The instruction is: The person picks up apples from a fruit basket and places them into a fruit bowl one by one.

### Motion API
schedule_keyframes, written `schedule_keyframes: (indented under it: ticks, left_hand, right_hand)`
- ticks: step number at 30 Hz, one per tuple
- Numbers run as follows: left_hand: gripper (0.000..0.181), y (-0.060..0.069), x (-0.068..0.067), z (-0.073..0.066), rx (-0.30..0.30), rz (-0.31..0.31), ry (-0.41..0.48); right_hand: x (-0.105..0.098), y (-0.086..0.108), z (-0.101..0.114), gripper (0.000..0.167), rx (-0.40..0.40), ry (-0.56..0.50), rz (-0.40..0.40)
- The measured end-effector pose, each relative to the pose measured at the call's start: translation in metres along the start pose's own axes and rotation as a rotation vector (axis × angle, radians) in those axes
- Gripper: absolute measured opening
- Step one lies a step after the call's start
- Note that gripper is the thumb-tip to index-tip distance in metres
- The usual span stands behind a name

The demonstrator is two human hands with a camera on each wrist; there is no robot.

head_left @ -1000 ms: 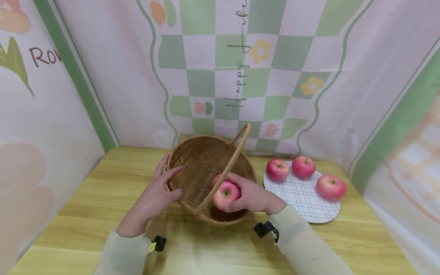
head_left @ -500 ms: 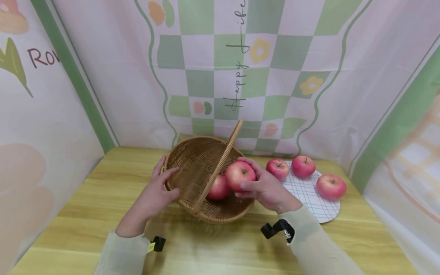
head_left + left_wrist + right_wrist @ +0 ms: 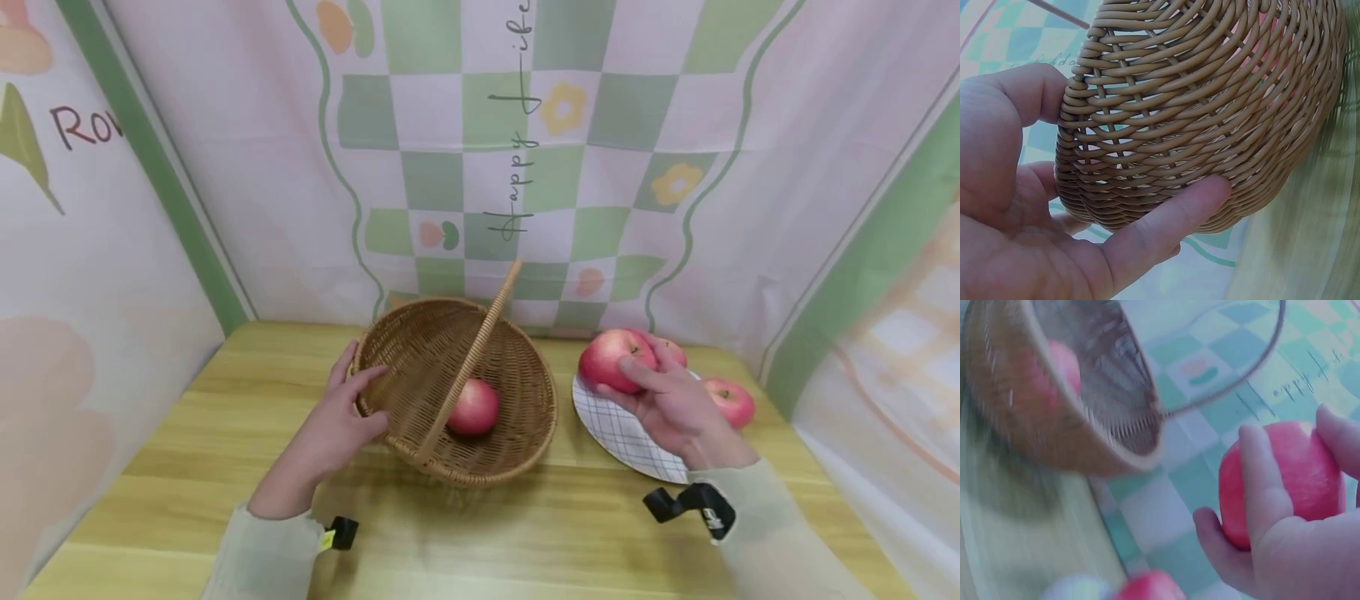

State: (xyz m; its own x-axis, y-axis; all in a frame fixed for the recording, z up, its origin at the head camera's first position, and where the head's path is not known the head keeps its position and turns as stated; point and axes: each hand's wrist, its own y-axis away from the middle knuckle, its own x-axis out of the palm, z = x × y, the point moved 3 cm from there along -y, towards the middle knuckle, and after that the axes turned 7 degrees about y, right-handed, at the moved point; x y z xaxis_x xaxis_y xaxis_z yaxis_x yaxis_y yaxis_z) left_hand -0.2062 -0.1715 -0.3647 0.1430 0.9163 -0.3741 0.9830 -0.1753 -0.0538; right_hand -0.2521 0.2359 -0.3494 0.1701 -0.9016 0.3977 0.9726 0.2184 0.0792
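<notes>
My right hand [image 3: 678, 408] holds a red apple [image 3: 617, 360] above the far left part of a round white plate [image 3: 637, 446] with a blue grid pattern. In the right wrist view, its fingers wrap round the held apple [image 3: 1304, 469]. My left hand [image 3: 333, 429] grips the left rim of a brown wicker basket [image 3: 536, 417]; the left wrist view has its fingers against the woven wall [image 3: 1197, 119]. Inside the basket lies one apple [image 3: 476, 408], right of the handle [image 3: 480, 342].
On the plate sit a partly hidden apple [image 3: 673, 352] at the back and another apple [image 3: 729, 403] at the right. Any apple behind the held one is hidden. The wooden table [image 3: 480, 542] meets a checkered cloth backdrop [image 3: 555, 167].
My right hand has lifted an apple out of the basket and carried it right, over the plate. The basket's handle now leans further left. My left hand has stayed at the rim.
</notes>
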Motion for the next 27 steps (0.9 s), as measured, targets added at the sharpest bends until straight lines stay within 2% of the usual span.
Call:
schedule_keyframes:
  ticks: [3, 7, 11, 15, 21, 24, 27]
  left_hand:
    - [0.069, 0.001, -0.001, 0.0, -0.005, -0.005, -0.008]
    - [0.068, 0.002, -0.001, 0.001, -0.011, -0.007, -0.007]
    - [0.068, 0.001, -0.001, 0.001, -0.011, -0.005, -0.001]
    - [0.067, 0.001, 0.0, 0.001, -0.015, -0.004, 0.001]
    - [0.067, 0.001, 0.0, 0.0, -0.012, -0.004, 0.002]
    - [0.067, 0.001, 0.0, 0.001, -0.011, -0.003, 0.004]
    - [0.067, 0.0, 0.001, 0.001, -0.013, -0.003, 0.006]
  right_hand:
    - [-0.017, 0.006, 0.005, 0.066, 0.013, 0.07, -0.036]
    - [-0.036, 0.013, 0.003, 0.078, 0.035, 0.252, -0.077]
    - [-0.052, 0.016, -0.009, 0.094, 0.061, 0.477, -0.12]
    - [-0.063, 0.017, -0.024, 0.094, 0.082, 0.585, -0.143]
    - [-0.066, 0.016, -0.04, 0.089, 0.038, 0.808, -0.156]
    - [-0.063, 0.017, -0.047, 0.09, 0.03, 0.849, -0.138]
    - [-0.061, 0.017, -0.05, 0.092, 0.024, 0.95, -0.133]
